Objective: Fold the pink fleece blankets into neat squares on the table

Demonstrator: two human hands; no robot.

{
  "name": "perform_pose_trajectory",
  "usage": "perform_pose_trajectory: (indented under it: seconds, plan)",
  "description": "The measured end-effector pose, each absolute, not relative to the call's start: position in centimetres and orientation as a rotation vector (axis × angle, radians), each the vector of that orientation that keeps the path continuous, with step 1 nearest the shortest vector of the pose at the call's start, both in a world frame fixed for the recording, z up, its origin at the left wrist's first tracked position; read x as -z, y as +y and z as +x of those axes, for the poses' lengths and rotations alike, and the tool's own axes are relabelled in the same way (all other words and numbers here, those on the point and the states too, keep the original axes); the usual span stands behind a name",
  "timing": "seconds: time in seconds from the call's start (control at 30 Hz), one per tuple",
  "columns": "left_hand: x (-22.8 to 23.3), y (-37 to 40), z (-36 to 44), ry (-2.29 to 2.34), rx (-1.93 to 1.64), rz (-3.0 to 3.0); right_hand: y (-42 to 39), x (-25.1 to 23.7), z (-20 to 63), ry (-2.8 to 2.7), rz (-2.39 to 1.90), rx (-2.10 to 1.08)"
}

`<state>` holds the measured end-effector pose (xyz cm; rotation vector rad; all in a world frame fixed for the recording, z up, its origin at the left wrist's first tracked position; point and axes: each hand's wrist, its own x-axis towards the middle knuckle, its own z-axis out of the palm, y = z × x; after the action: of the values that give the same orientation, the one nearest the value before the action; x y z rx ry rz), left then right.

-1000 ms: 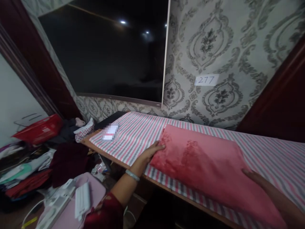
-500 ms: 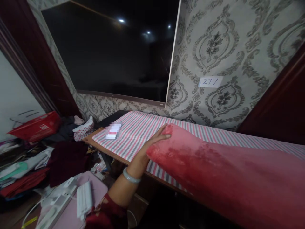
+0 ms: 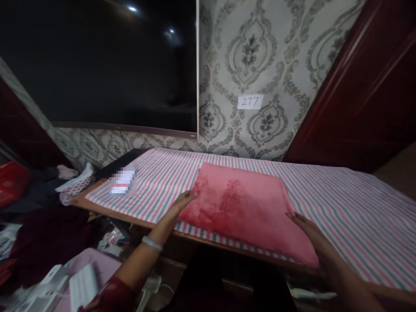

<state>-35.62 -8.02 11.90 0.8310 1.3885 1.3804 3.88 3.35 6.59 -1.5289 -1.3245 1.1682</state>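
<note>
A folded pink plush cloth (image 3: 242, 208) lies flat on the striped table cover (image 3: 341, 208), near the front edge. My left hand (image 3: 180, 206) touches the cloth's left edge with fingers stretched out; a pale bangle sits on that wrist. My right hand (image 3: 308, 229) rests flat against the cloth's right end, fingers spread. Neither hand is closed around the cloth.
A small white card (image 3: 122, 182) lies on the cover at the left. A dark screen (image 3: 97, 65) and patterned wallpaper with a "277" label (image 3: 249, 102) rise behind. Piled clothes (image 3: 42, 216) and a white power strip (image 3: 79, 286) sit low left. Dark red wood stands at right.
Half a second ago the cloth was lifted toward me with its left end raised in my left hand; now it lies flat on the cover with both hands at its ends. The view has shifted right.
</note>
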Motion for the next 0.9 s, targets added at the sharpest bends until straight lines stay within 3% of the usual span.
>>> perform_pose_trajectory:
  seconds: [0.13,0.3,0.63,0.8,0.9]
  plan:
    - [-10.3,-9.4,-35.5,1.493,-1.435,0.828,1.9,-6.4,4.7,-1.314,-1.514,-1.163]
    - [-10.3,-10.7,-35.2,1.756,-1.574,1.096,1.2,-6.8,5.0,-1.444,-1.507,-0.922]
    - [-11.4,-10.2,-35.8,1.441,-1.414,0.829,2.3,-8.1,5.0,-1.624,-1.513,-0.637]
    - [-11.4,-9.0,-35.9,1.535,-1.455,0.958,4.2,-9.5,4.3,-1.796,-1.614,-0.728]
    - [-10.7,-8.2,-35.8,1.628,-1.427,0.981,4.6,-10.2,3.8,-1.874,-1.638,-0.626]
